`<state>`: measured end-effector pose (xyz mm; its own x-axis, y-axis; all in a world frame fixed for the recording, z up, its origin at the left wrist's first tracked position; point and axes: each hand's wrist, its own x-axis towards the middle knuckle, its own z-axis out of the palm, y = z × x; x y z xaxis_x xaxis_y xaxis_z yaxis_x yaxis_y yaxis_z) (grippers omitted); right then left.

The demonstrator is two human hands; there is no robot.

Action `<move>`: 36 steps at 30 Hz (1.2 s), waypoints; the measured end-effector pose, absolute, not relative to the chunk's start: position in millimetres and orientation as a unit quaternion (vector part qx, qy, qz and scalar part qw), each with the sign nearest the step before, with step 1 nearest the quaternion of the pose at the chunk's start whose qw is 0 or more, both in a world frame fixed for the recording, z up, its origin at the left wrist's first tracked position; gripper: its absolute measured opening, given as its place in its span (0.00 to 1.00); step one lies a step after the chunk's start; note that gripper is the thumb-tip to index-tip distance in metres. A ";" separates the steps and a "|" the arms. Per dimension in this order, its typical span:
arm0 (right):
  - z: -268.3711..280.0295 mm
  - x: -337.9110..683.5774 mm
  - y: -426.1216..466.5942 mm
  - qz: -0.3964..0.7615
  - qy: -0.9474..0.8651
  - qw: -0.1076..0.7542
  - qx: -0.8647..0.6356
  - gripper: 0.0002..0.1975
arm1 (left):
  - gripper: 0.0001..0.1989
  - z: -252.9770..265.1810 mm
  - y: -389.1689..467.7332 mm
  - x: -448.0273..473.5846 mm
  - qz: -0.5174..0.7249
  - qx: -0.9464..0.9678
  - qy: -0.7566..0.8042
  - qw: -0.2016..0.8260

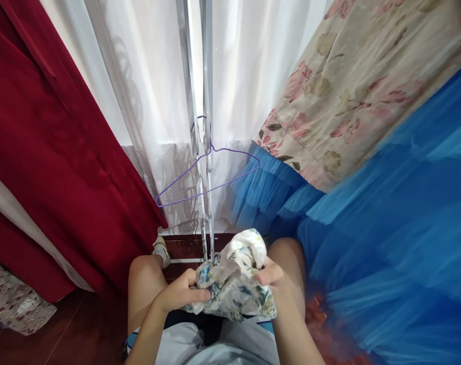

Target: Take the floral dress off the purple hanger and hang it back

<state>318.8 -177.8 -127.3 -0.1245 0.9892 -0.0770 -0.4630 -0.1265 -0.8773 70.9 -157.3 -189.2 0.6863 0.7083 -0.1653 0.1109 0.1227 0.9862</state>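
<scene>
White floral cloth (236, 296) bunches between the left hand (182, 292) and right hand (273, 276), both pinching it, a purple hanger (207, 192) beyond.

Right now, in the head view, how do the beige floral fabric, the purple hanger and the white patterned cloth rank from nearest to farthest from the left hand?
From the left hand:
1. White patterned cloth: in its grip.
2. Purple hanger: ahead, near the middle.
3. Beige floral fabric: hanging ahead, to the right.
</scene>
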 end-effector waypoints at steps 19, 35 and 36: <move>-33.5 382.5 3.0 0.116 -0.816 0.336 -0.455 0.09 | 0.15 -50.9 -74.3 -27.6 0.230 0.848 0.457 0.137; -46.4 358.8 -33.4 0.045 -0.829 0.245 -0.501 0.09 | 0.12 21.9 -31.9 9.9 0.340 0.863 0.374 0.016; -47.3 359.7 -39.3 0.054 -0.829 0.258 -0.493 0.11 | 0.10 23.9 -30.7 17.7 0.363 0.849 0.382 0.021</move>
